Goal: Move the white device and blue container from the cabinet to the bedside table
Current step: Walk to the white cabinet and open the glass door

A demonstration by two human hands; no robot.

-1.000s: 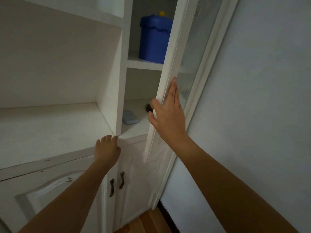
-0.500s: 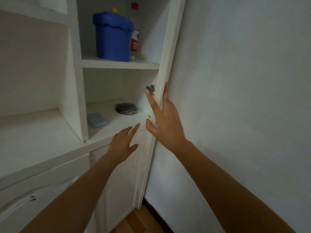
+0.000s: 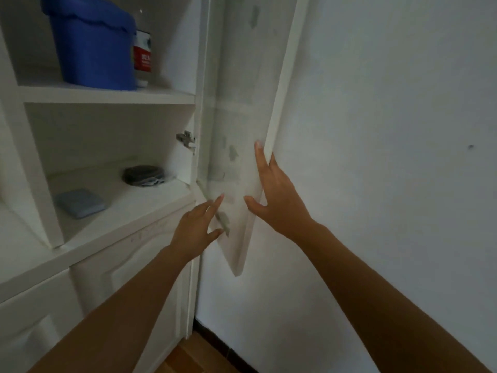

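Resting against the open cabinet door (image 3: 243, 168), the right hand (image 3: 277, 200) has its fingers spread wide; the left hand (image 3: 196, 227) hangs open, holding nothing. The blue container (image 3: 94, 47) stands on the upper shelf (image 3: 107, 94).

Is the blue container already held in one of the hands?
No, the blue container stands on the upper shelf, while the right hand is on the door and the left hand is empty.

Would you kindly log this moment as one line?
door: open | right hand: on door edge | left hand: empty | blue container: shelved
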